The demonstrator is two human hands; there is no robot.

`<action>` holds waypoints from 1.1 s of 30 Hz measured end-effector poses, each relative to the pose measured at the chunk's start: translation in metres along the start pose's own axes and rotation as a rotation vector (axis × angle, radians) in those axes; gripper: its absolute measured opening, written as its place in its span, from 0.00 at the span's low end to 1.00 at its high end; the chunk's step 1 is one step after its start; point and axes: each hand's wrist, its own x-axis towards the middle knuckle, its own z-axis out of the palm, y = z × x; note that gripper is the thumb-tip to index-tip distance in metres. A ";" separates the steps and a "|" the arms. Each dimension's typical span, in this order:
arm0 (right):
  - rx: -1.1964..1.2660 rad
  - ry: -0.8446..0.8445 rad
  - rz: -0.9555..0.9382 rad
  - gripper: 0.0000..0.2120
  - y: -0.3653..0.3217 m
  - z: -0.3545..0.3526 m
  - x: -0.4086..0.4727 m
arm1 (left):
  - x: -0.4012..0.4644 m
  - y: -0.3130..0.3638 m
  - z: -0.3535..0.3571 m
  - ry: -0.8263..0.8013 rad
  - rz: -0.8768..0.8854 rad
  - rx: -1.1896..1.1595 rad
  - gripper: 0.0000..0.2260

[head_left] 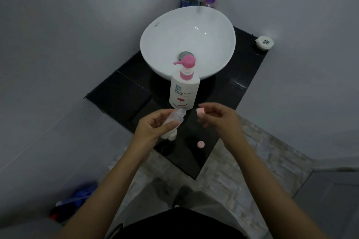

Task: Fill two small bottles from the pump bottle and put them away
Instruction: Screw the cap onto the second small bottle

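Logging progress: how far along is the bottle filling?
Early. Done: both caps are off, one pink cap lies on the counter, the other cap is in the right hand. In hand: the left hand holds an open small bottle that looks empty. A second bottle sits below it. Left: pumping from the pump bottle, capping, storing.

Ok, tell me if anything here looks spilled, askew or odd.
Nothing spilled. A loose pink cap lies on the black counter. The left hand holds an open small bottle; the right hand holds its cap.
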 end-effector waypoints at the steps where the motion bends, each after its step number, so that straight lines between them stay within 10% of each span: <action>1: 0.025 -0.034 -0.035 0.11 -0.012 -0.003 -0.006 | 0.000 0.001 0.001 -0.020 0.005 0.011 0.15; 16: -0.317 -0.141 -0.302 0.14 -0.048 -0.011 -0.040 | 0.001 0.019 0.019 -0.119 0.065 0.108 0.14; 33: -0.276 -0.104 -0.148 0.10 -0.051 -0.013 -0.047 | 0.001 0.026 0.019 -0.127 0.109 0.121 0.09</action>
